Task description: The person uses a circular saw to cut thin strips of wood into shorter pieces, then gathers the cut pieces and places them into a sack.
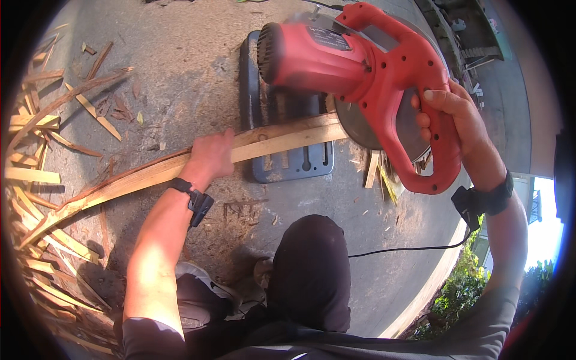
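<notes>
My left hand [210, 157] is closed over a long strip of wood [132, 178] with bark along one edge. The strip slants up from the lower left, and its right end lies across the dark blue base [292, 168] of a red chop saw [321, 67]. At that end, the wood meets the grey round blade [362, 125]; whether the blade has entered it I cannot tell. My right hand [461, 120] is wrapped round the saw's looped red handle, fingers through the opening. The motor housing leans over the base and hides part of it.
A heap of split wood strips [36, 175] covers the ground at the left. Short offcuts [372, 170] lie right of the base. A black cable [408, 249] runs from my right wristband. My bent knee [309, 273] is close below the base. Green plants [453, 294] grow at the lower right.
</notes>
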`<state>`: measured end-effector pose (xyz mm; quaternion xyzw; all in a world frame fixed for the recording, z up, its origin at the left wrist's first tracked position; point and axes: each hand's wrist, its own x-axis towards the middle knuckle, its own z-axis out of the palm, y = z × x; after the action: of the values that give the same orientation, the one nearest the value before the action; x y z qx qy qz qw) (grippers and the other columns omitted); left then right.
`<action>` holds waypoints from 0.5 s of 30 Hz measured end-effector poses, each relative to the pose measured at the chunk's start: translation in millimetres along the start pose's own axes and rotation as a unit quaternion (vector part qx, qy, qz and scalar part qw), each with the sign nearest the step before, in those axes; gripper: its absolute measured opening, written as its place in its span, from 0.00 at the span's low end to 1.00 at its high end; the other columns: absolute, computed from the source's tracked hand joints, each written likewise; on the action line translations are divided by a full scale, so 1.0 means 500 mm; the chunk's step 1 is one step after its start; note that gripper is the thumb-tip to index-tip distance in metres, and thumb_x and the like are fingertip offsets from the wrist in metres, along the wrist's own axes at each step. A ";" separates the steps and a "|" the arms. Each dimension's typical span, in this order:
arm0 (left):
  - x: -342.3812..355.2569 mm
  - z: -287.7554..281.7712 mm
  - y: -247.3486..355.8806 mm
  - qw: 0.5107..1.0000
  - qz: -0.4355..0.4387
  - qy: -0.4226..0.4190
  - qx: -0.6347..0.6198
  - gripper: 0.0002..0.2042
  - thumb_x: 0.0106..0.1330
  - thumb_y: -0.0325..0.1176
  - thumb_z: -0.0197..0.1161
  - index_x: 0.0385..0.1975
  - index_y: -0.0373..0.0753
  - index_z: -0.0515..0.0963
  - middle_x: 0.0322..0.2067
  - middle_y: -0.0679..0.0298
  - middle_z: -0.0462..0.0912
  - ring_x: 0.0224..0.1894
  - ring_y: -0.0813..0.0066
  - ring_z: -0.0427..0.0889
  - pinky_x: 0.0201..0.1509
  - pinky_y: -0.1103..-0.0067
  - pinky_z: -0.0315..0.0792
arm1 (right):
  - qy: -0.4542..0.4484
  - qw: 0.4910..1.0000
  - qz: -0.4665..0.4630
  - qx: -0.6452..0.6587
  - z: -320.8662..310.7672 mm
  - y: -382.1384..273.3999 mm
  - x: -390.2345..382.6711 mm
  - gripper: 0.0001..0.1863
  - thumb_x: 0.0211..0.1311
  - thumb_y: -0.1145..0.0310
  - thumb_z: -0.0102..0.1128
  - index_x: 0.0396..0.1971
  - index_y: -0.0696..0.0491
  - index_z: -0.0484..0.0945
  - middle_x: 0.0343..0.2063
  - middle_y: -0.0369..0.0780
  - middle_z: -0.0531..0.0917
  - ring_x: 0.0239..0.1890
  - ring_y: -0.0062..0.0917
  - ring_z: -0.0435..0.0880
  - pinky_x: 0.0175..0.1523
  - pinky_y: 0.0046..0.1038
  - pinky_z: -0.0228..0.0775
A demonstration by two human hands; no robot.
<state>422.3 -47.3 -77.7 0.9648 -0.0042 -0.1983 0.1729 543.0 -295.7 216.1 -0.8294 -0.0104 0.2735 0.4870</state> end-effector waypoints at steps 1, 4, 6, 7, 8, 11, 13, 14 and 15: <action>0.001 0.000 0.003 1.000 0.001 0.004 -0.003 0.21 0.43 0.29 0.60 0.40 0.33 0.67 0.32 0.50 0.80 0.38 0.56 0.80 0.40 0.68 0.74 | 0.002 1.000 -0.001 -0.002 0.003 0.003 -0.006 0.18 0.55 0.70 0.53 0.46 0.58 0.65 0.27 0.39 0.77 0.20 0.17 0.77 0.21 0.18 0.76; 0.002 0.002 0.002 1.000 -0.003 -0.004 -0.001 0.21 0.43 0.29 0.60 0.40 0.34 0.67 0.33 0.51 0.80 0.38 0.56 0.80 0.40 0.68 0.74 | 0.008 1.000 -0.008 0.009 0.016 0.026 -0.016 0.15 0.51 0.72 0.55 0.40 0.59 0.67 0.28 0.38 0.76 0.20 0.19 0.76 0.22 0.22 0.73; 0.004 0.006 -0.005 1.000 0.000 -0.007 -0.001 0.22 0.43 0.29 0.58 0.42 0.33 0.67 0.32 0.50 0.79 0.38 0.55 0.80 0.39 0.67 0.74 | 0.015 1.000 -0.008 0.017 0.026 0.050 -0.019 0.15 0.50 0.73 0.55 0.39 0.59 0.67 0.28 0.38 0.76 0.20 0.19 0.76 0.22 0.22 0.73; 0.003 0.006 -0.007 1.000 0.005 -0.009 -0.002 0.23 0.43 0.29 0.57 0.43 0.33 0.66 0.32 0.49 0.79 0.37 0.53 0.79 0.38 0.65 0.74 | 0.023 0.999 -0.008 0.025 0.031 0.062 -0.022 0.15 0.50 0.74 0.55 0.39 0.59 0.67 0.28 0.39 0.76 0.20 0.19 0.76 0.22 0.23 0.73; 0.002 0.006 -0.007 1.000 0.005 -0.009 -0.002 0.23 0.43 0.29 0.57 0.43 0.33 0.66 0.32 0.49 0.79 0.37 0.53 0.79 0.38 0.65 0.74 | 0.022 0.999 -0.008 0.044 0.035 0.076 -0.024 0.15 0.49 0.75 0.55 0.39 0.58 0.67 0.29 0.39 0.76 0.20 0.20 0.76 0.22 0.24 0.73; 0.000 0.003 -0.002 1.000 -0.001 -0.007 0.009 0.21 0.43 0.30 0.60 0.40 0.34 0.68 0.32 0.51 0.80 0.38 0.56 0.80 0.40 0.68 0.74 | 0.003 0.999 -0.031 0.022 0.043 0.115 -0.032 0.20 0.50 0.72 0.54 0.45 0.59 0.64 0.31 0.39 0.75 0.22 0.19 0.76 0.23 0.22 0.74; 0.001 0.007 -0.003 1.000 -0.002 0.000 0.005 0.21 0.43 0.30 0.60 0.40 0.34 0.68 0.32 0.50 0.80 0.38 0.57 0.80 0.40 0.69 0.74 | 0.015 0.998 -0.043 0.031 0.060 0.125 -0.036 0.20 0.50 0.72 0.54 0.45 0.59 0.63 0.31 0.39 0.75 0.23 0.19 0.76 0.24 0.23 0.74; 0.000 0.010 -0.003 1.000 -0.003 -0.001 0.006 0.21 0.43 0.30 0.60 0.40 0.34 0.68 0.32 0.50 0.80 0.38 0.57 0.80 0.40 0.69 0.74 | 0.027 0.997 -0.055 0.040 0.068 0.130 -0.037 0.20 0.50 0.72 0.54 0.45 0.58 0.63 0.32 0.39 0.75 0.23 0.19 0.76 0.25 0.23 0.74; 0.001 0.009 -0.003 1.000 -0.003 0.002 0.011 0.20 0.43 0.29 0.60 0.40 0.34 0.68 0.33 0.50 0.80 0.38 0.57 0.80 0.40 0.69 0.74 | 0.027 0.997 -0.056 0.040 0.071 0.136 -0.038 0.20 0.50 0.72 0.54 0.45 0.58 0.63 0.32 0.39 0.75 0.23 0.19 0.76 0.25 0.23 0.74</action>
<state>420.6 -47.2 -82.4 0.9671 -0.0033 -0.1965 0.1614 493.3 -308.2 155.7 -0.8143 -0.0323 0.2232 0.5348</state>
